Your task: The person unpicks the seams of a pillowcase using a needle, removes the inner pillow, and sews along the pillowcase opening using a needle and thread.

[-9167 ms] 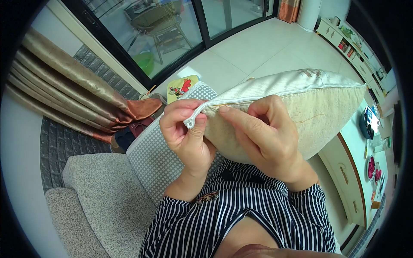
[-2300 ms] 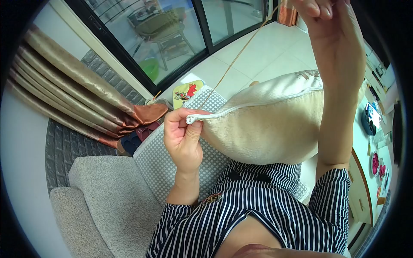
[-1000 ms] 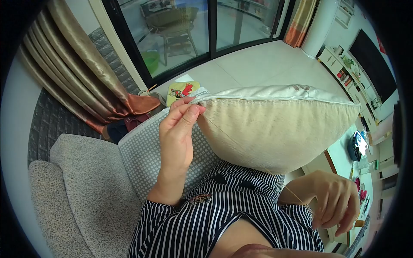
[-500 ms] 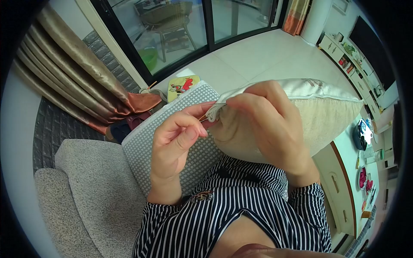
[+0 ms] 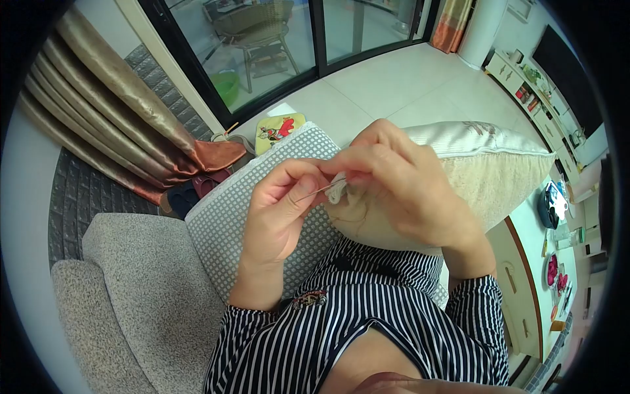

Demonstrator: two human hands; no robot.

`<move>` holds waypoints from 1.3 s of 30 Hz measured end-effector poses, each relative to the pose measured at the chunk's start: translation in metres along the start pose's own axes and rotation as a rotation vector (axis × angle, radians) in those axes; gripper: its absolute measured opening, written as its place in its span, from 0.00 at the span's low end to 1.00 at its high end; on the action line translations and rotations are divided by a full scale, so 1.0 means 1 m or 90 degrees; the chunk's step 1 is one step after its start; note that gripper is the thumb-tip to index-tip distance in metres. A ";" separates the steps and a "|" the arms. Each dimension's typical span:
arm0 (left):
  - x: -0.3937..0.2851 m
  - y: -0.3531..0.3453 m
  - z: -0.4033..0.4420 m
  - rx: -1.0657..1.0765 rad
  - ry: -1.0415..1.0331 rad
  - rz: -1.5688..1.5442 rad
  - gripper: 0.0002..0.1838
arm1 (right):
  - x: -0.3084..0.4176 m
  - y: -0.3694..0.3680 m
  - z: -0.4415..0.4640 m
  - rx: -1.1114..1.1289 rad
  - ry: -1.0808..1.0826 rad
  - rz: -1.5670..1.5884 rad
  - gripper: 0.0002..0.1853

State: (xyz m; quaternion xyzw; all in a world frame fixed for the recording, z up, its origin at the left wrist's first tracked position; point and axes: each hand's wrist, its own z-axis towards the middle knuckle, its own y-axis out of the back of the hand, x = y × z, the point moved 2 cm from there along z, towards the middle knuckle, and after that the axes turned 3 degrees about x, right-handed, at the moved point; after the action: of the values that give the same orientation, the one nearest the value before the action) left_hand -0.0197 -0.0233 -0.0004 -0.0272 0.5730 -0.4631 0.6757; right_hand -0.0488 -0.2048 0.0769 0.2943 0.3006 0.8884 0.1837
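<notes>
A cream cushion (image 5: 453,197) with a shiny pale edge lies across my lap, its near left corner ending in a bunched white bit of fabric (image 5: 336,190). My left hand (image 5: 282,203) is closed at that corner, thumb and forefinger pinched together. A thin needle (image 5: 315,193), perhaps with thread, runs from above my left thumb to the fingertips of my right hand (image 5: 400,184). The right fingers are closed round its far end, touching the cushion corner. Both sets of fingertips meet, and the exact grip is partly hidden.
Beneath the cushion is a grey dotted seat cover (image 5: 230,217), beside a grey sofa arm (image 5: 144,276). A yellow patterned stool (image 5: 279,133) stands beyond it. Curtains (image 5: 111,105) hang at left by glass doors. A white table (image 5: 535,262) holding several items is at right.
My left hand has moved slightly right and up, its fingers closing against the right fingertips. The right hand has turned and lowered at the cushion corner; the thin line now lies over my left thumb.
</notes>
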 end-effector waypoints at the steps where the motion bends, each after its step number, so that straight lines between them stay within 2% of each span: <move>1: 0.003 0.001 0.001 0.003 -0.010 0.002 0.07 | -0.002 -0.006 -0.001 0.002 0.004 -0.003 0.14; 6: 0.005 -0.003 0.003 -0.011 -0.024 0.039 0.08 | 0.004 -0.018 -0.005 0.027 -0.032 -0.052 0.18; 9: 0.004 -0.004 0.004 -0.024 -0.018 0.037 0.09 | -0.002 -0.026 -0.005 -0.021 -0.022 -0.066 0.19; 11: 0.005 0.000 0.002 -0.033 -0.024 0.036 0.08 | -0.006 -0.028 -0.003 -0.084 0.045 -0.038 0.13; 12: 0.004 0.001 0.001 -0.033 -0.022 0.037 0.08 | -0.002 -0.024 -0.003 -0.085 0.044 -0.038 0.13; 13: 0.004 0.002 0.001 -0.016 -0.017 0.057 0.08 | 0.000 -0.015 -0.002 -0.078 -0.100 0.161 0.08; 16: 0.001 0.005 -0.001 0.006 0.001 0.042 0.07 | -0.006 -0.007 -0.004 -0.105 -0.242 0.443 0.08; 19: -0.003 0.009 -0.006 0.017 0.024 -0.019 0.08 | -0.025 0.010 -0.010 -0.252 -0.206 0.122 0.06; 22: -0.012 0.014 -0.011 0.029 0.035 -0.047 0.08 | -0.045 0.016 -0.018 -0.278 -0.217 0.043 0.05; 24: -0.018 0.019 -0.015 0.047 0.017 -0.036 0.09 | -0.051 0.021 -0.023 -0.288 -0.219 0.030 0.05; 26: -0.022 0.018 -0.018 0.001 -0.006 -0.002 0.10 | -0.055 0.023 -0.027 -0.251 -0.313 0.054 0.05; 28: -0.029 0.025 -0.021 0.030 -0.052 -0.074 0.11 | -0.054 0.022 -0.031 -0.225 -0.316 0.035 0.05; 29: -0.034 0.023 -0.024 -0.001 -0.032 0.009 0.11 | -0.054 0.021 -0.032 -0.200 -0.316 0.013 0.05; 33: -0.041 0.015 -0.027 0.030 -0.047 0.057 0.09 | -0.057 0.013 -0.033 -0.224 -0.256 -0.018 0.06; 36: -0.039 -0.006 -0.020 0.084 -0.079 0.047 0.19 | -0.053 0.010 -0.033 -0.189 -0.233 -0.059 0.06; 39: -0.048 -0.028 -0.015 0.046 -0.043 0.058 0.22 | -0.048 0.007 -0.035 -0.149 -0.227 -0.121 0.06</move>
State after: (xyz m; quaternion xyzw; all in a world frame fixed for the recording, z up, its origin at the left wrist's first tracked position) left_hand -0.0439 -0.0003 0.0469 0.0076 0.5335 -0.4512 0.7154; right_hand -0.0356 -0.2492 0.0393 0.3937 0.1846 0.8298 0.3499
